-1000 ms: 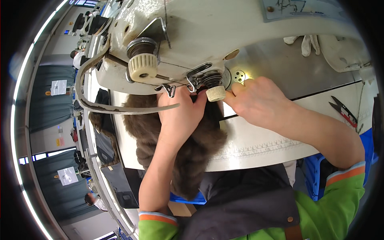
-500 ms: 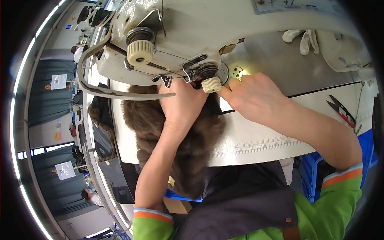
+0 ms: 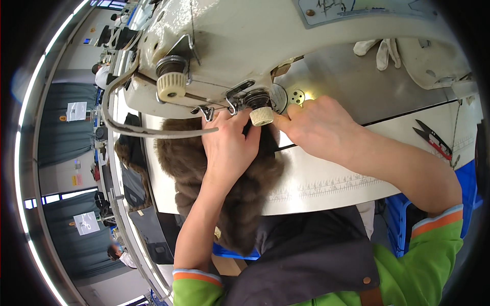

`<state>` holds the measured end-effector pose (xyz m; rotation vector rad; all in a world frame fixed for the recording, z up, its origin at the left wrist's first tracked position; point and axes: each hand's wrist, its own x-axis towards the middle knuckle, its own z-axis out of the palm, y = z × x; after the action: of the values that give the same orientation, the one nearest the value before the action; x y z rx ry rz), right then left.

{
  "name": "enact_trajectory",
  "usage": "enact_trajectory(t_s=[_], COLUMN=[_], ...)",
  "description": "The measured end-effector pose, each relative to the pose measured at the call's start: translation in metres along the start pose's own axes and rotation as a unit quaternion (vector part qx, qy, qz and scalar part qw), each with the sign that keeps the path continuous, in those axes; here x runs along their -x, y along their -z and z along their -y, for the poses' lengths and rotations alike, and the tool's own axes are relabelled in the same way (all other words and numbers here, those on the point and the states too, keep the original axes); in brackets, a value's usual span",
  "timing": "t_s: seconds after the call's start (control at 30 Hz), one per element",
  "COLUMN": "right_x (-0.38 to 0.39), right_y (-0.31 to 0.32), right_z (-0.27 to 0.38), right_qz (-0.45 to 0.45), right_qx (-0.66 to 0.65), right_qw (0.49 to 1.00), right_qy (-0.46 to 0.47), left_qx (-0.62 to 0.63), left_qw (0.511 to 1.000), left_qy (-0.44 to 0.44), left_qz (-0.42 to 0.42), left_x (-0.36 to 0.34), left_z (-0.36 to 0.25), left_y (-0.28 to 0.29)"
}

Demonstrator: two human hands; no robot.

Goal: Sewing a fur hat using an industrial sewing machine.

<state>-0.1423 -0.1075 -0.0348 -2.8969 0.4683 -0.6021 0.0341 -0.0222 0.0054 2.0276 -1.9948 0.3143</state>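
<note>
A brown fur piece (image 3: 189, 163) lies under the head of a white sewing machine (image 3: 224, 46) and hangs over the table's front edge. My left hand (image 3: 229, 148) is closed on the fur, thumb set apart from the fingers, with some fingertips hidden beneath the machine head. To its right, my right hand (image 3: 319, 122) is curled, its fingers bent together beside the cream tension knob (image 3: 262, 116). Whatever those fingers pinch is hidden. The needle area is out of sight behind the machine head and knob.
Red-handled thread snips (image 3: 433, 138) lie at the right on the white table (image 3: 321, 199) with its printed ruler. White gloves (image 3: 380, 51) rest behind. A curved metal bar (image 3: 153, 132) juts out above the fur. Dark garments (image 3: 135, 173) are at the left, blue bins (image 3: 400, 219) below.
My left hand has drawn slightly back toward me, its thumb now showing apart from the fingers. The machine appears shifted a little left in view. My right hand stays nearly in place.
</note>
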Motion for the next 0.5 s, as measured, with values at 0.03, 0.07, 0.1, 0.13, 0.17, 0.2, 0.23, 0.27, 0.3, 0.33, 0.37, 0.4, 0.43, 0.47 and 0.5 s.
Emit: enact_trajectory(t_s=[0.03, 0.07, 0.1, 0.13, 0.17, 0.2, 0.23, 0.27, 0.3, 0.33, 0.37, 0.4, 0.43, 0.47, 0.5], right_x=[0.000, 0.000, 0.000, 0.000, 0.001, 0.001, 0.001, 0.001, 0.001, 0.002, 0.003, 0.003, 0.003, 0.003, 0.003], right_y=[0.000, 0.000, 0.001, 0.001, 0.001, 0.002, 0.003, 0.004, 0.005, 0.003, 0.002, 0.000, 0.001, 0.002, 0.003], right_z=[-0.001, -0.001, -0.002, -0.002, -0.002, -0.001, -0.002, -0.003, -0.003, -0.003, -0.003, -0.003, -0.003, -0.003, -0.003], right_qz=[0.001, 0.006, 0.011, 0.012, 0.008, 0.005, 0.006, 0.020, 0.034, 0.035, 0.033, 0.030, 0.032, 0.036, 0.041], right_qx=[0.000, 0.004, 0.008, 0.008, 0.008, 0.007, 0.008, 0.008, 0.007, 0.008, 0.008, 0.008, 0.008, 0.012, 0.016], right_qw=[1.000, 1.000, 1.000, 1.000, 1.000, 1.000, 1.000, 1.000, 0.999, 0.999, 0.999, 0.999, 0.999, 0.999, 0.999], right_qy=[-0.001, 0.004, 0.010, 0.011, 0.008, 0.006, 0.008, 0.009, 0.011, 0.014, 0.012, 0.010, 0.012, 0.014, 0.015], left_qx=[0.008, 0.017, 0.015, 0.016, 0.000, -0.015, -0.014, 0.007, 0.028, 0.029, 0.023, 0.016, 0.059, 0.060, 0.061], left_qw=[0.999, 0.998, 0.998, 0.998, 0.997, 0.994, 0.994, 0.994, 0.993, 0.993, 0.992, 0.991, 0.992, 0.992, 0.989], left_qy=[0.011, 0.022, 0.021, 0.022, 0.037, 0.052, 0.054, 0.066, 0.078, 0.081, 0.096, 0.111, 0.101, 0.103, 0.122], left_qz=[0.030, 0.059, 0.052, 0.052, 0.074, 0.095, 0.093, 0.089, 0.084, 0.082, 0.081, 0.079, 0.040, 0.040, 0.050], left_x=[0.000, -0.001, -0.003, -0.004, -0.004, -0.005, -0.005, -0.006, -0.006, -0.006, -0.006, -0.006, -0.005, -0.005, -0.006], left_z=[0.002, 0.002, -0.002, -0.003, -0.004, -0.004, -0.004, -0.004, -0.004, -0.004, -0.003, -0.003, -0.002, -0.002, -0.003], left_y=[0.001, 0.002, 0.003, 0.004, 0.004, 0.004, 0.003, 0.001, 0.000, -0.002, -0.003, -0.006, -0.010, -0.010, -0.008])
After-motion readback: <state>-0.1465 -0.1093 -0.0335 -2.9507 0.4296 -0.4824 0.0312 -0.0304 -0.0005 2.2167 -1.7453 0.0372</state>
